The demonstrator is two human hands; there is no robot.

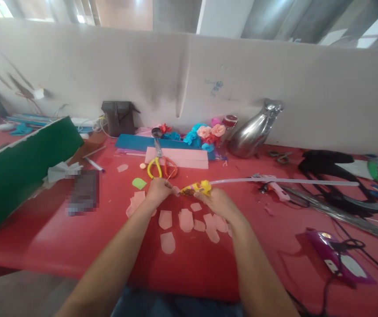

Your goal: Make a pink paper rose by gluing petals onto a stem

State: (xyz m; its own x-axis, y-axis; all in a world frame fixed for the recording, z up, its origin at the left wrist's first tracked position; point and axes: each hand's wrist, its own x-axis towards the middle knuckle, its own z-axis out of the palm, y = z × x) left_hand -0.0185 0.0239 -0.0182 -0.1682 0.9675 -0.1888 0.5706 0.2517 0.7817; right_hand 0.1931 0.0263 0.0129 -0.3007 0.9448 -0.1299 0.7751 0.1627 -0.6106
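Left hand (158,191): fingers clamped on thin pink paper (176,190). Right hand (218,201): fingers closed round yellow glue gun (202,187) (tapered tip near left fingers). Flat, round-ended petals (186,221) lie below both.

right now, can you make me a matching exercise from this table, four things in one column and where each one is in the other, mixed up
Things
1. glue gun
2. scissors
3. green board
4. purple box

Places
A. lying just beyond the left hand
B. near the right edge of the picture, with a black cord across it
C. held in the right hand
D. standing at the left side of the table

Right pairs: 1-C, 2-A, 3-D, 4-B
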